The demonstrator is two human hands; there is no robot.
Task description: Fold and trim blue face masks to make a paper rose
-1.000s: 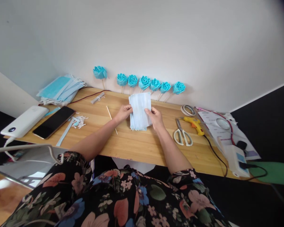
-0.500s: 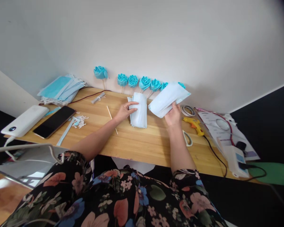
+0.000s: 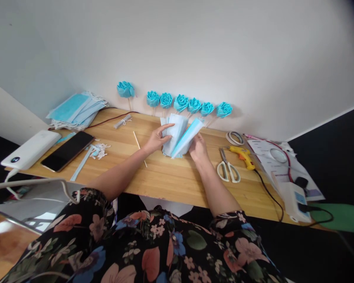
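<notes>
In front of me on the table, my left hand (image 3: 158,140) holds a stack of pale blue and white face mask sheets (image 3: 174,131), its thumb and forefinger lying over the left edge. At the stack's right side my right hand (image 3: 198,148) grips more mask sheets (image 3: 188,138), folded so that a brighter blue side shows. The two lots meet and overlap between my hands. No ear loops show on these sheets. The right hand's fingertips are partly hidden behind the material. Left of my left hand lies a thin wooden stick (image 3: 139,148).
Several blue fabric roses (image 3: 181,103) on sticks lean against the wall. To the right are scissors (image 3: 228,169), a yellow glue gun (image 3: 242,156), tape rolls (image 3: 235,138) and a power strip (image 3: 295,202). On the left sit masks (image 3: 73,110), a phone (image 3: 68,151) and a power bank (image 3: 31,151).
My right hand has moved left and down, bringing its mask sheets against the stack under my left hand. The scissors and rightmost roses are now uncovered. My left hand has barely moved.
</notes>
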